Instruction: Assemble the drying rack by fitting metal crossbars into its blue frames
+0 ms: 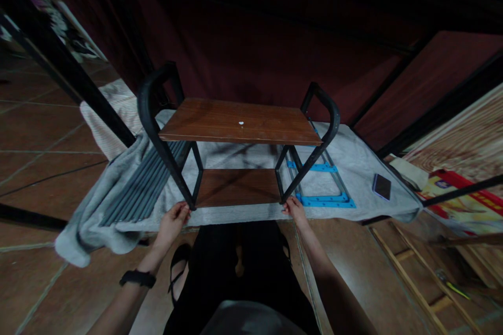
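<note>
A small two-tier shelf rack stands upright before me, with a black tube frame (151, 115) and brown wood-look boards. A small white spot shows on its upper board (236, 121); the lower board (238, 187) lies close to the cloth. At the near left foot of the frame, my left hand (175, 219) has its fingers closed on the tube. My right hand (294, 209) pinches the near right foot in the same way. Both hands are low, at the front edge of the cloth-covered table.
Grey tubes (137, 188) lie side by side at the left on a grey cloth (251, 214). Right of the rack are blue-jointed frames (326, 201) and a phone (381, 187). Dark posts flank the table. A red-yellow box (459, 199) and a wooden ladder-like frame (408, 267) sit further right.
</note>
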`<control>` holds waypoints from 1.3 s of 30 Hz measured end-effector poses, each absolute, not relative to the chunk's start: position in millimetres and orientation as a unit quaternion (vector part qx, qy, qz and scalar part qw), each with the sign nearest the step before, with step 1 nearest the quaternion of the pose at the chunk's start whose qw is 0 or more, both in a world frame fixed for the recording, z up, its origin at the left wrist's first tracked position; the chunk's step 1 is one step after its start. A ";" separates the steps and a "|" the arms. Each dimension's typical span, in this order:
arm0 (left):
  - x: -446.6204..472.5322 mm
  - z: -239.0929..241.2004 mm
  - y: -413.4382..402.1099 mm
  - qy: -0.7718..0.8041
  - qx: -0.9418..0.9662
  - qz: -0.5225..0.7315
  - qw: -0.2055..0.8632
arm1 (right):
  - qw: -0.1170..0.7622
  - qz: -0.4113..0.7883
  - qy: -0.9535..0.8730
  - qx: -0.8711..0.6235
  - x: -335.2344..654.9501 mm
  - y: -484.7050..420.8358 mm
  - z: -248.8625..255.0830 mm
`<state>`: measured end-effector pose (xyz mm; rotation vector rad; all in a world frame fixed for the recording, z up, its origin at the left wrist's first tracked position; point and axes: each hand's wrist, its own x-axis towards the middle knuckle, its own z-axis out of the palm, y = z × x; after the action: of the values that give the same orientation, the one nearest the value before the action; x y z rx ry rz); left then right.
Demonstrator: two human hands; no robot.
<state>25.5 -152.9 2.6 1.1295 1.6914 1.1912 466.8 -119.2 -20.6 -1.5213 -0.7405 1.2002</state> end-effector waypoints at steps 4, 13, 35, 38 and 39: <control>25.4 7.3 -149.7 0.664 0.420 0.465 0.408 | 0.516 0.497 -0.318 -0.621 467.5 -122.4 -21.2; 27.8 5.3 -151.9 0.662 0.412 0.479 0.403 | 0.509 0.493 -0.305 -0.636 466.1 -121.2 -19.2; 25.9 4.0 -150.0 0.667 0.421 0.459 0.408 | 0.515 0.483 -0.317 -0.634 464.4 -124.8 -14.2; 25.5 2.5 -149.9 0.668 0.424 0.459 0.404 | 0.515 0.484 -0.311 -0.636 463.4 -124.7 -12.6; 25.2 2.0 -149.8 0.668 0.424 0.459 0.404 | 0.513 0.485 -0.308 -0.638 462.8 -124.3 -12.1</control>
<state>25.2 -149.8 2.0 1.0694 1.6870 1.1587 462.8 -124.3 -12.1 -1.5333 -0.7411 1.1650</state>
